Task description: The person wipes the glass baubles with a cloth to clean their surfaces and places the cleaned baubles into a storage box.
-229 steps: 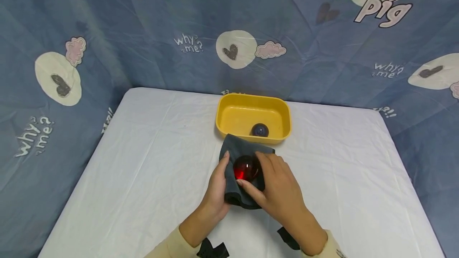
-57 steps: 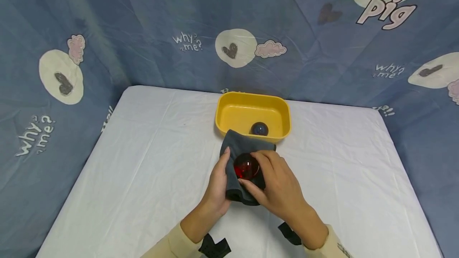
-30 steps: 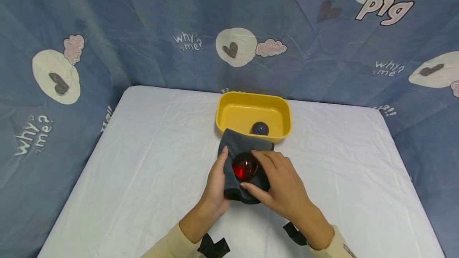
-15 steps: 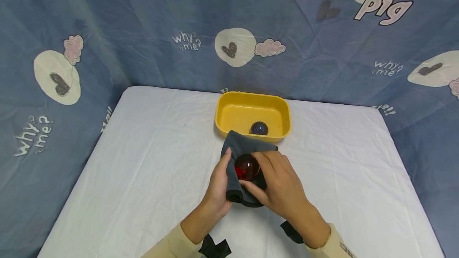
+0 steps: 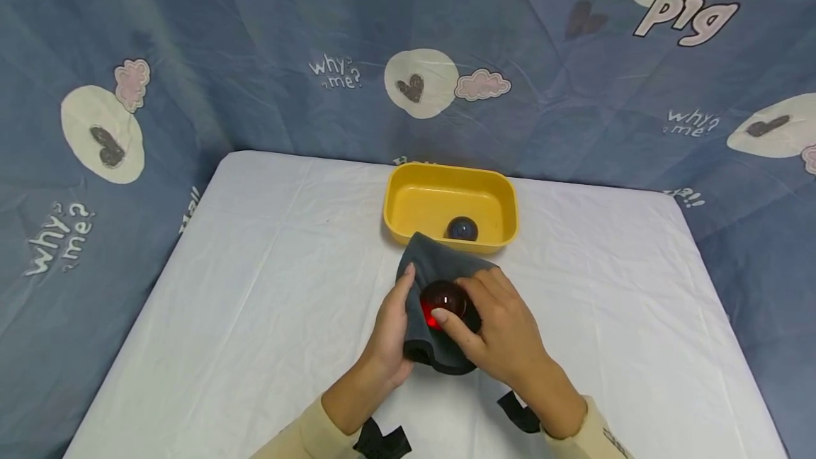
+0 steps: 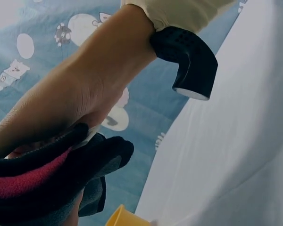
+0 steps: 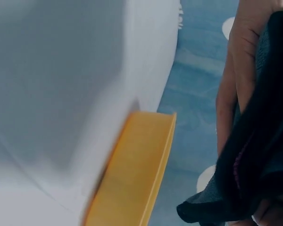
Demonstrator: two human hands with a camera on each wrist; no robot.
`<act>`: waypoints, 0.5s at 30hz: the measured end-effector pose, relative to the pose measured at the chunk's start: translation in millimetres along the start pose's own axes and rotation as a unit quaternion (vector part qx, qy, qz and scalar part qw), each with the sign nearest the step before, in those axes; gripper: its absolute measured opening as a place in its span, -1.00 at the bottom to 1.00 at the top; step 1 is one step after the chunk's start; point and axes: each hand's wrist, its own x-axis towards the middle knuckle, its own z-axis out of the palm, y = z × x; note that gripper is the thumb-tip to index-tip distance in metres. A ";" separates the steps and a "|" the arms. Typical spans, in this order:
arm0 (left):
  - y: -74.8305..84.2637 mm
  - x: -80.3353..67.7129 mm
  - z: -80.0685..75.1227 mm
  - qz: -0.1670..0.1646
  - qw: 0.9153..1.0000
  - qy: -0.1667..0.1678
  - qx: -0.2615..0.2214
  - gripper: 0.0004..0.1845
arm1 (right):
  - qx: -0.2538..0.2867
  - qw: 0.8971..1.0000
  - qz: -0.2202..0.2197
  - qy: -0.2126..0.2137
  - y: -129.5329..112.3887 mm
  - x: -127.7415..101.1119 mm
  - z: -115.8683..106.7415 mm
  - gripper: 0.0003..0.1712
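Note:
A see-through dark red ball [image 5: 444, 295] sits on a dark grey cloth [image 5: 426, 255] above the middle of the table. From the left, my left hand [image 5: 386, 328] holds the cloth, thumb along its edge and the other fingers hidden beneath. My right hand [image 5: 506, 335] grips the ball, thumb across its lower front and fingers bent over its right side. In the left wrist view, the folded cloth [image 6: 111, 157] shows a pinkish-red patch. Fingers [image 7: 240, 61] lie against the cloth's outer side in the right wrist view; the ball is hidden there.
A yellow rectangular tub [image 5: 408, 207] stands just beyond the cloth at the table's back, with a dark ball [image 5: 462, 229] inside. A white sheet [image 5: 268, 289] covers the table. Blue printed fabric [image 5: 542, 112] hangs behind and at both sides. Black pieces [image 5: 385, 441] sit by both wrists.
My right thumb has shifted from below the ball up onto its front. Ball and cloth have moved slightly right and nearer. The dark ball in the tub has stayed put.

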 end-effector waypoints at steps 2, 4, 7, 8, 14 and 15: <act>0.5 0.7 -0.2 0.002 1.000 -0.001 0.000 -0.28 | 0.003 1.000 0.006 -0.007 -0.5 -0.5 -0.7 -0.23; 1.4 1.5 -0.4 0.007 1.000 -0.003 0.002 -0.28 | 0.007 1.000 0.007 -0.014 -0.6 -0.9 -1.8 -0.23; 2.3 2.5 -0.8 0.016 1.000 -0.004 0.004 -0.28 | 0.012 1.000 0.001 -0.022 0.0 -1.6 -3.8 -0.17; 2.4 2.8 -1.0 0.017 1.000 -0.005 0.006 -0.28 | 0.010 1.000 -0.005 -0.023 0.3 -2.1 -4.5 -0.15; 2.3 3.5 -0.3 0.013 1.000 -0.010 0.002 -0.28 | -0.017 0.998 -0.060 -0.019 0.5 -3.9 -4.9 -0.16; 2.2 3.6 -0.1 0.013 1.000 -0.012 0.001 -0.28 | -0.020 0.997 -0.067 -0.017 0.2 -4.1 -4.6 -0.17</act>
